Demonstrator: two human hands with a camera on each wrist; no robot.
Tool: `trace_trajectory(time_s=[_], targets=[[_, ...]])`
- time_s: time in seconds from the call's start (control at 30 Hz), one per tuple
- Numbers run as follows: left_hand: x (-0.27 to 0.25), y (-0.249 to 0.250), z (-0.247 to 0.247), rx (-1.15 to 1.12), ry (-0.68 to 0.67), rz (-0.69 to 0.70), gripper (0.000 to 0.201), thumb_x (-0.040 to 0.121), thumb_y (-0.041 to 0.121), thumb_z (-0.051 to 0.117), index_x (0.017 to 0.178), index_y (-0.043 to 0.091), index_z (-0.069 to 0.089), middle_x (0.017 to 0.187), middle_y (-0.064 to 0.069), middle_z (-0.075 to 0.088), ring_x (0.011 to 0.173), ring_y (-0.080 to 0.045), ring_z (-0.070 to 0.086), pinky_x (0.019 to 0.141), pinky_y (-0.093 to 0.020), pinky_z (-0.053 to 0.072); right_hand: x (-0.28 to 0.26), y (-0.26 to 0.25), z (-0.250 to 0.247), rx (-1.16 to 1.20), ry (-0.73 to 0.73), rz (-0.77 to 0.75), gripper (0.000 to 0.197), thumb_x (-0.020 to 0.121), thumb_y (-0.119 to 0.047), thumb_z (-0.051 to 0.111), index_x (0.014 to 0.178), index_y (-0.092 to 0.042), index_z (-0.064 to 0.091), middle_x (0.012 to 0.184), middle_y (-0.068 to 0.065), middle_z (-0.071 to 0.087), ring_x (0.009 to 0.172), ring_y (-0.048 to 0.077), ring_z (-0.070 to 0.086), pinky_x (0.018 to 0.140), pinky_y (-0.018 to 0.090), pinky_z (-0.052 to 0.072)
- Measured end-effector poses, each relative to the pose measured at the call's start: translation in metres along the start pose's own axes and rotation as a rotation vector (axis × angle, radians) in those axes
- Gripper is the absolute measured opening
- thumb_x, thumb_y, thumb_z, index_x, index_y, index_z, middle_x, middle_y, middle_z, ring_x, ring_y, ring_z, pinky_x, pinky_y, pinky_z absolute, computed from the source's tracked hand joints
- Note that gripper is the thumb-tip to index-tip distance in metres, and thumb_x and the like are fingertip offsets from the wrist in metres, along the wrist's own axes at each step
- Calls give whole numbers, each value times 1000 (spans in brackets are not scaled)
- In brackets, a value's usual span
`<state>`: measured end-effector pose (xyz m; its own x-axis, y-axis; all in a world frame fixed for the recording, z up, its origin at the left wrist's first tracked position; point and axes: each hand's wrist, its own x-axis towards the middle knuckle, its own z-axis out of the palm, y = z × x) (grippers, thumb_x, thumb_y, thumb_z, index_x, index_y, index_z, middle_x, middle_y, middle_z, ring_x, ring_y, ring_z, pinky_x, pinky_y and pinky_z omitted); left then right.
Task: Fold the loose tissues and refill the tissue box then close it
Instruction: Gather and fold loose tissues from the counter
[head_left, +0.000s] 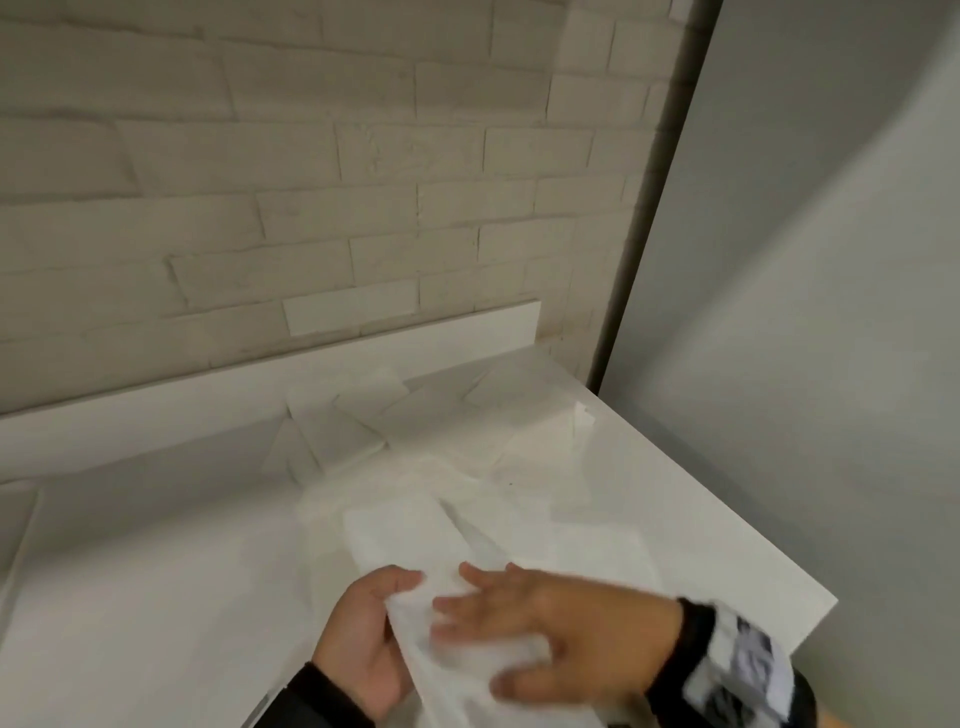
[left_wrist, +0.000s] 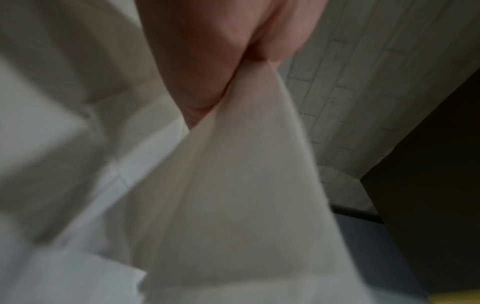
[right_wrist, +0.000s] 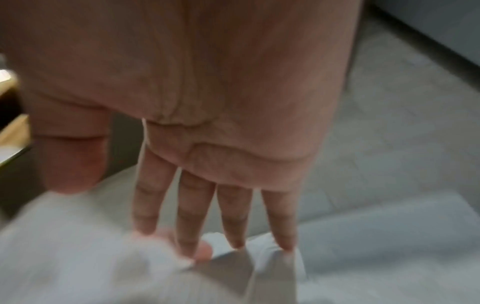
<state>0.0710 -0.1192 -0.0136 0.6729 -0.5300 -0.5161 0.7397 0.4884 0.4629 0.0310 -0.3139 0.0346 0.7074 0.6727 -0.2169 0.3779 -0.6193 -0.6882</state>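
A white tissue (head_left: 467, 670) hangs between my two hands at the bottom of the head view. My left hand (head_left: 363, 639) pinches its upper edge between thumb and fingers; the left wrist view shows this pinch (left_wrist: 249, 61) with the tissue (left_wrist: 233, 185) draping down. My right hand (head_left: 545, 634) lies flat against the tissue with straight, spread fingers (right_wrist: 192, 216) touching the sheet (right_wrist: 91, 257). Several more loose white tissues (head_left: 415, 467) lie scattered on the white table (head_left: 156, 571) beyond my hands. No tissue box shows in any view.
A pale brick wall (head_left: 260, 182) rises behind the table. The table's right edge (head_left: 727, 499) drops off beside a grey wall (head_left: 831, 312). The frames are blurred by motion.
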Motion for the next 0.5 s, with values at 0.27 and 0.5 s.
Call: trace_trajectory(time_s=[0.27,0.5], targets=[[1,13,-29,31,70,119,37,81,8,53,111,-5,69,111,-27,69,92,-42,69,88,-50,50,60,138,-97,201,650,1104,77,85,-45,61,145,-7,32,144,13,46,131,32,45,108,38,38],[8,39,-47,-33,92,243,35,79,16,49,67,-2,78,74,-21,73,58,-36,71,48,-44,59,106,117,-110,214,813,798,51,97,-14,49,145,-1,36,149,15,41,138,30,38,112,31,28]])
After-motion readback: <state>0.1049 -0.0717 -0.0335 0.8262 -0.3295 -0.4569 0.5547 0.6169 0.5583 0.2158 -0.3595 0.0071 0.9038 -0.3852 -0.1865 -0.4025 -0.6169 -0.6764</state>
